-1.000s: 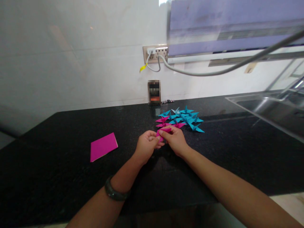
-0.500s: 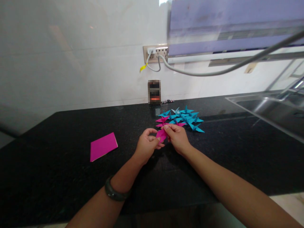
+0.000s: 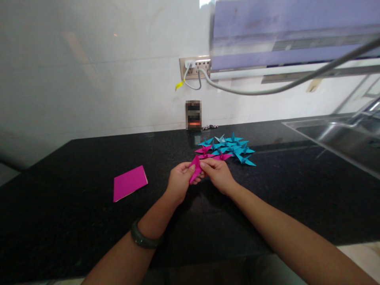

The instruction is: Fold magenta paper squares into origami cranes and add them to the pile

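A small folded piece of pink origami paper (image 3: 195, 169) is held up between both hands over the counter. My left hand (image 3: 179, 180) pinches its left side, thumb in front and fingers behind. At its right edge my right hand (image 3: 219, 173) grips it between thumb and fingertips. Just beyond the hands lie several blue paper cranes (image 3: 234, 149), along with pink paper cranes (image 3: 221, 156) and one pale crane (image 3: 220, 139). To the left, a stack of pink paper (image 3: 130, 183) lies flat, apart from my hands.
The black countertop (image 3: 74, 229) runs to a tiled wall (image 3: 118, 87). A pixelated upright device (image 3: 193, 115) leans there beside a beaded strap (image 3: 210, 127). Above are a socket (image 3: 202, 65) and a grey cable (image 3: 252, 93). A steel sink (image 3: 341, 134) is at the right.
The folded paper has shifted slightly left and turned more upright, showing a pointed tip. My left fingers have closed in around it, and my right thumb has moved down its edge.
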`<state>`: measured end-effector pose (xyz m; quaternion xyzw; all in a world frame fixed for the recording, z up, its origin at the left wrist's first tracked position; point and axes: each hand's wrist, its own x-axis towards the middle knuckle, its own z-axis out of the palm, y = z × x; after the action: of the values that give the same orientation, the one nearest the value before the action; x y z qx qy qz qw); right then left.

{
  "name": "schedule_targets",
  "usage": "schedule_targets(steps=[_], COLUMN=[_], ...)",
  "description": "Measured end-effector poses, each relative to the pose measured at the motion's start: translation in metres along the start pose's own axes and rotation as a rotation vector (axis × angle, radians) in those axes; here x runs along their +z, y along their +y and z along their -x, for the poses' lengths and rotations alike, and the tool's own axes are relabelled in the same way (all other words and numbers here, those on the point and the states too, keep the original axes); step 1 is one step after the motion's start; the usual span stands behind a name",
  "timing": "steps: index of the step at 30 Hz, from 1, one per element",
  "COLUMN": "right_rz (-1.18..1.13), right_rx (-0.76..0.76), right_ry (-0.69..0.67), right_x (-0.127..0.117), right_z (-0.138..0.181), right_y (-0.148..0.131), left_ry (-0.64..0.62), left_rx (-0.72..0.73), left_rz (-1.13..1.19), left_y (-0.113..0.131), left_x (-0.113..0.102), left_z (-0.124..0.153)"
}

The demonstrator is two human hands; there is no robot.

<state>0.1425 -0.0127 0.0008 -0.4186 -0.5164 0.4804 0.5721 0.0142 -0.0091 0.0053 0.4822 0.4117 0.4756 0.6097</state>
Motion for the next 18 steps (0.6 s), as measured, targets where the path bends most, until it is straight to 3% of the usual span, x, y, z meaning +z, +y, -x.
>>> schedule_targets(steps=[18], right_rz=[-0.178], right_rx=[0.141], right_ry=[0.130], right_x=[0.0038], right_z=[0.0015], right_y=[-0.0030], left_ry=[-0.025], left_rx=[-0.030], left_rz=[-0.028], left_y=[-0.0001], left_x=[0.0003], left_z=[0.0016])
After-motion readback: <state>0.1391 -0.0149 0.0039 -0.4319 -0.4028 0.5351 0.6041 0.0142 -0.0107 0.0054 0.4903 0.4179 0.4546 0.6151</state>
